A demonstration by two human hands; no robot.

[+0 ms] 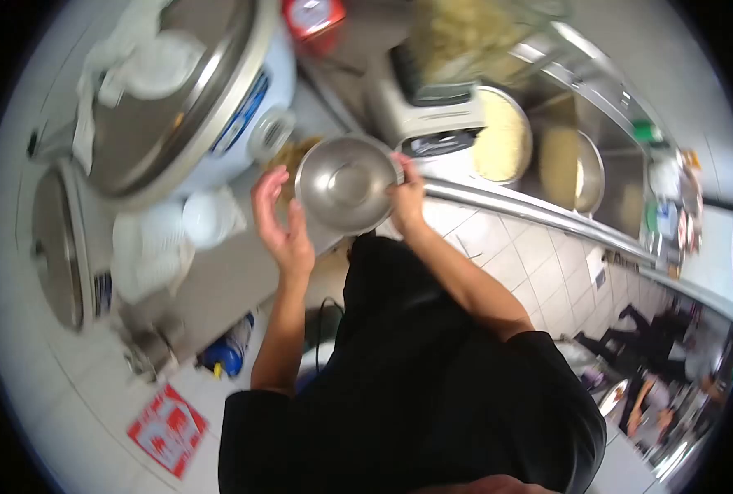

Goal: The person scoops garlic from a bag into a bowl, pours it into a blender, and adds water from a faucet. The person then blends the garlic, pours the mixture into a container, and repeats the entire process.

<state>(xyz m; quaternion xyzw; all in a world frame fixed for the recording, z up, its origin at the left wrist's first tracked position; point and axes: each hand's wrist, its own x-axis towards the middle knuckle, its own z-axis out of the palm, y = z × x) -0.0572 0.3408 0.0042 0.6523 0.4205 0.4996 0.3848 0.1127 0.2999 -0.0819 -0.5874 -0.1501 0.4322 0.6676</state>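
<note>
Bowl [348, 183], round, steel, held aloft in front of the person, between the cooker [198, 103] at far left and the blender [432, 111] at far right. The right hand [408, 194] is clamped on the right side of the rim, thumb and fingers together on the steel. The left hand [282, 226] stands with fingers and thumb apart at the left rim; whether the thumb touches the steel cannot be told. The step in hand is judged to be handling the bowl, chiefly by the right hand. In the inspector's judgement, the next move calls for a firm right grip and a level rim, with the left hand fit to steady the near-left side. The mouth faces up toward the head; being round, the bowl shows no long axis.
</note>
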